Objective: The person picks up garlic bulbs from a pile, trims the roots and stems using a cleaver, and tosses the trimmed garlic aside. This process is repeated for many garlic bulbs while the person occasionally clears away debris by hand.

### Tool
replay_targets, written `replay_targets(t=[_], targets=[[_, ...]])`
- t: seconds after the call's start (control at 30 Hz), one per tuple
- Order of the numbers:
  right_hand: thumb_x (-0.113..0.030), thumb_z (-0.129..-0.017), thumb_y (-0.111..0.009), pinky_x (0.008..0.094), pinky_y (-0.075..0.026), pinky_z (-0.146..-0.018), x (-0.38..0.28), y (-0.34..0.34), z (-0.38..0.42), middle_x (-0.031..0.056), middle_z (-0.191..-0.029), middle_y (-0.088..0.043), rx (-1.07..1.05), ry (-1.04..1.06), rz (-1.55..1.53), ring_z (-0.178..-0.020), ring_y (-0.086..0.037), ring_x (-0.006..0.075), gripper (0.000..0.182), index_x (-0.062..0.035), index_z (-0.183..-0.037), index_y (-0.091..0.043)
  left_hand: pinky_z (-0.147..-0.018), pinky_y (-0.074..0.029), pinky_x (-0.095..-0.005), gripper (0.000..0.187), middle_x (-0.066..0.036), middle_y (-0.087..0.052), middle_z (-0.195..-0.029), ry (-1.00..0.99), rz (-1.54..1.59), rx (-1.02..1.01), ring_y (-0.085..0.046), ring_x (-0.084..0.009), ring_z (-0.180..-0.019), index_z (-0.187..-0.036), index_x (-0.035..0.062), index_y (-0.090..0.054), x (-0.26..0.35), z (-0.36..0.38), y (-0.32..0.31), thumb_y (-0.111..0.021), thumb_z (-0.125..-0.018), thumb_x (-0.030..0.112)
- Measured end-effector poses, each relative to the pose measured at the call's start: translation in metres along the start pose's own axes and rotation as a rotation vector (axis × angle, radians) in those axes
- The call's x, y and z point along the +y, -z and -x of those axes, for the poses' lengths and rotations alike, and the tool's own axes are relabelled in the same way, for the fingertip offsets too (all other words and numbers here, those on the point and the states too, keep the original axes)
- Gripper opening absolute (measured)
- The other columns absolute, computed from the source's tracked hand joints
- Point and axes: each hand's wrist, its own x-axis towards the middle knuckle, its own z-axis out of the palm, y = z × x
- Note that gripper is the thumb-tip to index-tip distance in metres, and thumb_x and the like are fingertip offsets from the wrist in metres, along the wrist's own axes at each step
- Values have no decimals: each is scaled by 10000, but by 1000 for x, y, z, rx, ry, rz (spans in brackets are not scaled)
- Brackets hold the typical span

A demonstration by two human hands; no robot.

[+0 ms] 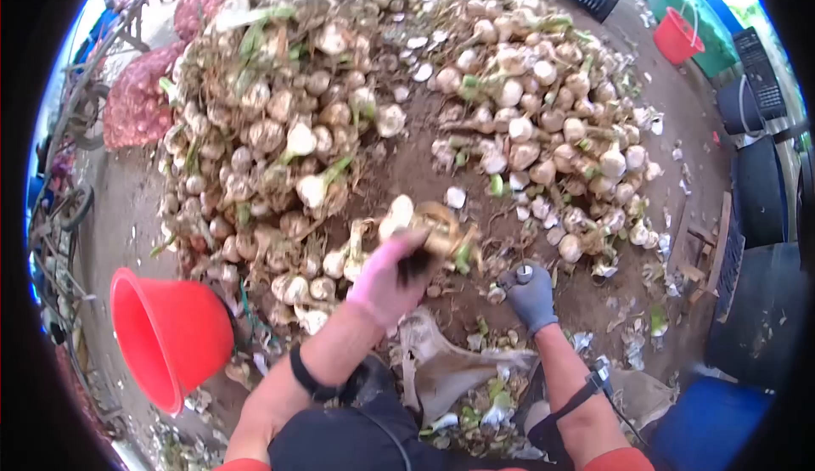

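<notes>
The left hand (397,269), in a pink glove, is closed round a bulb (396,217) with a dry, brownish stalk, raised ahead of the body. The right hand (530,296), in a grey-blue glove, is curled around a small thing (525,273) with a pale round end, perhaps a tool handle, though the view is too poor to be sure. The hands are apart.

Beyond the left hand lies a large heap (272,123) of bulbs with stalks; beyond the right hand lies another heap (552,123), also on the ground (390,174). Left of the left hand, a red bucket (191,344) lies tilted. Between the forearms, nearer the body, are a dirty sheet (441,361) and leafy scraps (497,407).
</notes>
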Motion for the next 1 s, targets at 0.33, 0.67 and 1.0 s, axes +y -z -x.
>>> replay_targets(t=[0.33,0.67,1.0], targets=[[-7,-769,-726,278,-497,-663,-28,-10,18,24,-749,-661,-117,18,-264,-699,-604,98,106,-28,-813,-632,-1087,-391,-358,718,-184,-432,-1410,96,-2260,184,-490,-365,-1247,-1390,134,-439,23,-72,29,-739,-743,214],[-167,-818,-720,322,-511,-635,-79,2,38,133,-759,-671,-160,258,-54,-689,-669,230,241,-24,-997,-645,-837,-503,-298,500,-112,-524,-1054,-78,-1292,204,-574,-167,-927,-1182,62,-528,13,-18,44,-677,-707,99],[-108,-816,-736,284,-496,-620,-41,-9,19,40,-735,-652,-412,103,-287,-680,-611,97,141,-23,-862,-633,-683,-463,-234,495,-26,-498,-946,-289,-973,-9,-506,-75,-790,-1173,74,-421,12,31,-13,-610,-730,-42]])
